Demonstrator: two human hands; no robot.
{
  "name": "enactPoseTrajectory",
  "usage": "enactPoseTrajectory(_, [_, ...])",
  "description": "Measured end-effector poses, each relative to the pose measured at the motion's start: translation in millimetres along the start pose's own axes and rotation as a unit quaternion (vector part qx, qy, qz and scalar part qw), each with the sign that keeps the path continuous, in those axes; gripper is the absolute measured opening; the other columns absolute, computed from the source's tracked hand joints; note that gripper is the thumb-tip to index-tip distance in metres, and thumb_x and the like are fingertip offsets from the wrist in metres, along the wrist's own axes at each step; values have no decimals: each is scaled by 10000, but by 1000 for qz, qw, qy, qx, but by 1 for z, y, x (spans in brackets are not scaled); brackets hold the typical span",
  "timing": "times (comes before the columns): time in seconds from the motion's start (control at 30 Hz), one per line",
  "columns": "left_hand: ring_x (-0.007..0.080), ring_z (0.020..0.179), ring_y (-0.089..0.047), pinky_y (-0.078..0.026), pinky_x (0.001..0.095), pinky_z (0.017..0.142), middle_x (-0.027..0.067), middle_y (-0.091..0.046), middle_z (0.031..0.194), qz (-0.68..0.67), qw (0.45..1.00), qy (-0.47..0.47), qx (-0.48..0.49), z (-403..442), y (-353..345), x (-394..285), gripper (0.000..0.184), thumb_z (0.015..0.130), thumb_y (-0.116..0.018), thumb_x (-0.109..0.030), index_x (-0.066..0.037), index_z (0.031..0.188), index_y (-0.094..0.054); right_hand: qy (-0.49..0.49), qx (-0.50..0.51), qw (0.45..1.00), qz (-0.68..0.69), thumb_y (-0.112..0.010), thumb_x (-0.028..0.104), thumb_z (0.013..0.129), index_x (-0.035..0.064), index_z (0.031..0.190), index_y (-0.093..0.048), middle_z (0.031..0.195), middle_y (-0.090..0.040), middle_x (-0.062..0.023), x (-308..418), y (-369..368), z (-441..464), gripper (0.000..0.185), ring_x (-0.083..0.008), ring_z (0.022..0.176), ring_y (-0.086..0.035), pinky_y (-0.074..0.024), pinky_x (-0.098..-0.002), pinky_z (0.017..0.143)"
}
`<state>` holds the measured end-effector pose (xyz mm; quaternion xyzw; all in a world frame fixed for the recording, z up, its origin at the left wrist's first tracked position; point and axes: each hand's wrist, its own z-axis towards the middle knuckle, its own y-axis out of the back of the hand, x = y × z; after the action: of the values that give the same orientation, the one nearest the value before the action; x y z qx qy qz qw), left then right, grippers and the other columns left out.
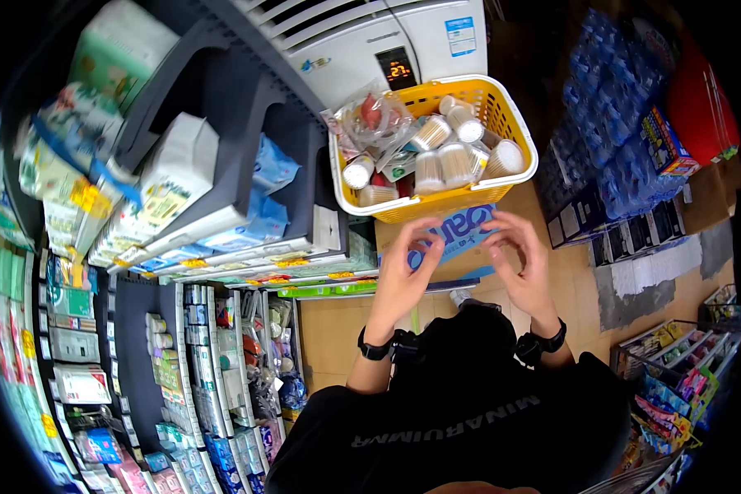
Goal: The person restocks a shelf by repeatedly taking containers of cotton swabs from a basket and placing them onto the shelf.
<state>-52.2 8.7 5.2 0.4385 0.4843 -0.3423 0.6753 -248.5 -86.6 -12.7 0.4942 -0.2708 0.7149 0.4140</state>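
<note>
Both the left hand and right hand are loosely spread, curved inward above a printed cardboard box. Just beyond, a yellow basket holds tubs of cotton swabs and a clear bag; hand contact with the basket is hard to judge.

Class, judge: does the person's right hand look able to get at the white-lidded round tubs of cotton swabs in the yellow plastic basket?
Probably yes: the right hand appears empty and close to the basket, whose open top leaves several tubs exposed; only the near rim seems to stand between.
</note>
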Motion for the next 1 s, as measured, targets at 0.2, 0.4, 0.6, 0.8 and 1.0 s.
enactPoseTrajectory(0.2, [231,1114,-682,-539,363,934,125,-679,1242,107,991,-77,18,85,-50,-8,383,975,-712,-120,-27,1324,-586,-13,-73,997,-18,-603,-45,945,-31,1383,-553,1207,-696,-151,-19,53,36,441,-177,988,-691,-540,-327,923])
enactPoseTrajectory(0.4, [441,1298,-546,-463,462,1087,233,-546,1388,224,958,-147,96,148,-94,0,636,884,-778,-143,-23,1429,-472,-46,-108,993,-12,-606,-32,960,-31,1377,-559,1227,-680,-120,-36,86,53,420,-168,1007,-660,-518,-318,957])
enactPoseTrajectory(0.6, [447,1320,-530,-459,474,1103,240,-543,1407,275,937,-165,136,183,-118,27,724,844,-791,-140,-3,1455,-429,-58,-108,992,3,-603,-38,959,-28,1376,-556,1237,-674,-121,-52,102,62,420,-173,1015,-661,-515,-320,968])
enactPoseTrajectory(0.8, [454,1331,-523,-451,474,1114,246,-537,1433,296,929,-119,190,195,-120,30,794,826,-806,-150,-17,1494,-398,-70,-108,992,6,-587,-54,957,-29,1381,-551,1237,-673,-131,-58,108,69,426,-183,1026,-663,-516,-328,975])
enactPoseTrajectory(1.0, [455,1313,-540,-463,467,1094,264,-554,1422,316,918,-92,222,206,-116,29,819,812,-806,-153,-8,1505,-395,-65,-110,992,12,-588,-39,970,-31,1393,-538,1240,-673,-132,-64,109,77,426,-184,1028,-665,-511,-328,981])
